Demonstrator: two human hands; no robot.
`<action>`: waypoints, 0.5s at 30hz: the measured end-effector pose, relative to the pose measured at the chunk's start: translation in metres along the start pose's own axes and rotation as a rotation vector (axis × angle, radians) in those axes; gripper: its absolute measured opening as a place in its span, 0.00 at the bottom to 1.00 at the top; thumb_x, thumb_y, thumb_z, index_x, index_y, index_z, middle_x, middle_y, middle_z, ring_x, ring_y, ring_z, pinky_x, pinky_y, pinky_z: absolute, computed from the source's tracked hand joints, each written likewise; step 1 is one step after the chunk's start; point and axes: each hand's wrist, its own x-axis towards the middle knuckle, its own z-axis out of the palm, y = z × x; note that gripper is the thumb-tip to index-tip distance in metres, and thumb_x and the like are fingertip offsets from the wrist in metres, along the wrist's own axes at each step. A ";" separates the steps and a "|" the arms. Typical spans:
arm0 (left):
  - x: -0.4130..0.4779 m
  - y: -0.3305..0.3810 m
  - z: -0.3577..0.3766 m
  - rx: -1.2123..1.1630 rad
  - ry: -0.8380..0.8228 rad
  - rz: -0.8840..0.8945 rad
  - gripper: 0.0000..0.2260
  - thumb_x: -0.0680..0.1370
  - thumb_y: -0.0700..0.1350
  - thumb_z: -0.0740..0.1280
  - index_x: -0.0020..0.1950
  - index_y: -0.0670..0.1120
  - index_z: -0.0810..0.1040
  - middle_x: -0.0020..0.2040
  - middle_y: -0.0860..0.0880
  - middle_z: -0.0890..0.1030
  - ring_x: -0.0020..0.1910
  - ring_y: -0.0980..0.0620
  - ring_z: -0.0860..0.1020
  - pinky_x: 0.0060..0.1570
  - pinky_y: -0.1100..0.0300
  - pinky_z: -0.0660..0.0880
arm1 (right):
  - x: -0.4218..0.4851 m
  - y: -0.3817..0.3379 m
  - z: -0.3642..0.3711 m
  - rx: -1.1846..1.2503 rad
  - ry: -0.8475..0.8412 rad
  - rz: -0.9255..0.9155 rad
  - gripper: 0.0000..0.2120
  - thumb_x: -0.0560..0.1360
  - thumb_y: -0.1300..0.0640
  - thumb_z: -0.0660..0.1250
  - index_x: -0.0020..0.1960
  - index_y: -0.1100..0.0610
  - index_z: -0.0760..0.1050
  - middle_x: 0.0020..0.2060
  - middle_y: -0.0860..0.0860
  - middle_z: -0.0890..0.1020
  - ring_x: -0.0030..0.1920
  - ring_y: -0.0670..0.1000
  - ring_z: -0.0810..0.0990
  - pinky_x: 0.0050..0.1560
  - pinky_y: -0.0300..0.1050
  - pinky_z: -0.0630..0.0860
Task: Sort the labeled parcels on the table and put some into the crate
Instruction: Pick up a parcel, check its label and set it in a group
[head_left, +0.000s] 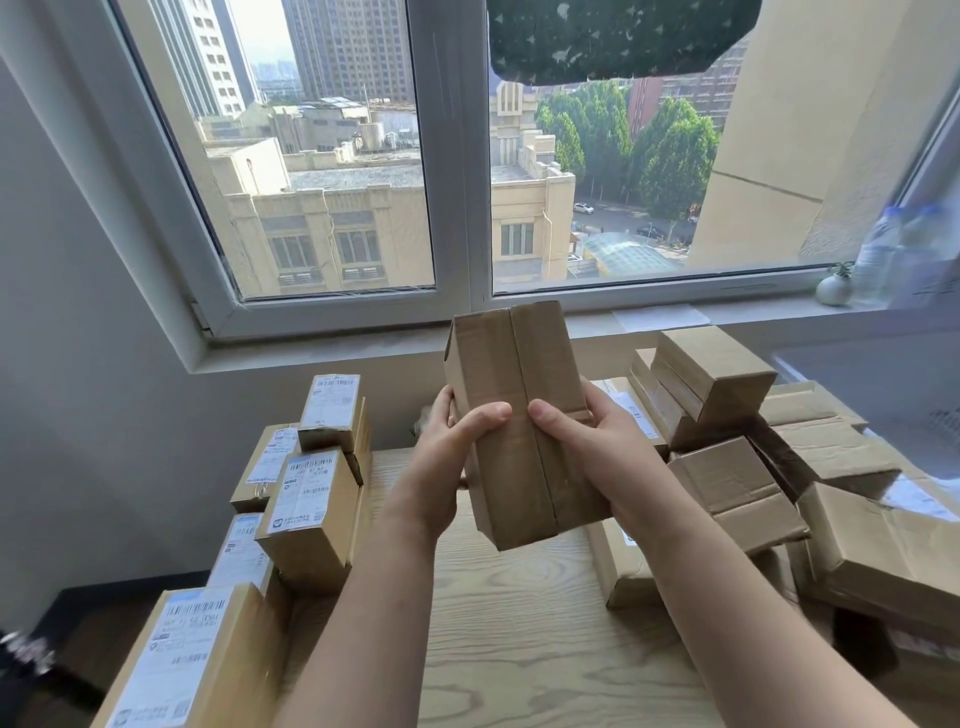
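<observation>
Both left hand (441, 462) and right hand (602, 457) curl fingers (483, 418) round the cardboard parcel (519, 395), twelve o'clock: stiff, probably light; hold long sides.

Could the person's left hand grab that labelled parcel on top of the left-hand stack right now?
Probably not at once: the left hand grips the brown box together with the right hand. Once freed, nothing seems to block the way to the labelled parcel.

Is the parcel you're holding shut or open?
Shut: the parcel, held by left hand and right hand, shows flaps closed flush along its seam.
</observation>
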 end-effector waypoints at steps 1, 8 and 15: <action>0.000 0.000 -0.001 -0.003 0.003 0.001 0.32 0.67 0.56 0.74 0.70 0.55 0.73 0.62 0.53 0.83 0.59 0.52 0.83 0.50 0.46 0.78 | 0.002 0.002 0.000 -0.012 -0.005 0.002 0.10 0.78 0.54 0.72 0.59 0.45 0.81 0.48 0.49 0.87 0.52 0.51 0.86 0.51 0.48 0.84; 0.004 -0.003 -0.009 0.019 -0.002 0.015 0.55 0.57 0.62 0.80 0.81 0.58 0.59 0.73 0.52 0.75 0.67 0.50 0.78 0.65 0.45 0.76 | 0.010 0.001 -0.004 0.013 -0.030 0.084 0.19 0.78 0.45 0.70 0.66 0.51 0.77 0.54 0.51 0.87 0.54 0.52 0.86 0.57 0.52 0.82; 0.001 -0.002 0.004 0.136 0.020 0.082 0.68 0.49 0.78 0.76 0.83 0.60 0.51 0.76 0.53 0.65 0.73 0.53 0.70 0.71 0.49 0.70 | 0.020 -0.023 -0.008 -0.089 0.162 0.138 0.25 0.80 0.31 0.57 0.61 0.50 0.76 0.51 0.45 0.80 0.51 0.44 0.78 0.51 0.38 0.75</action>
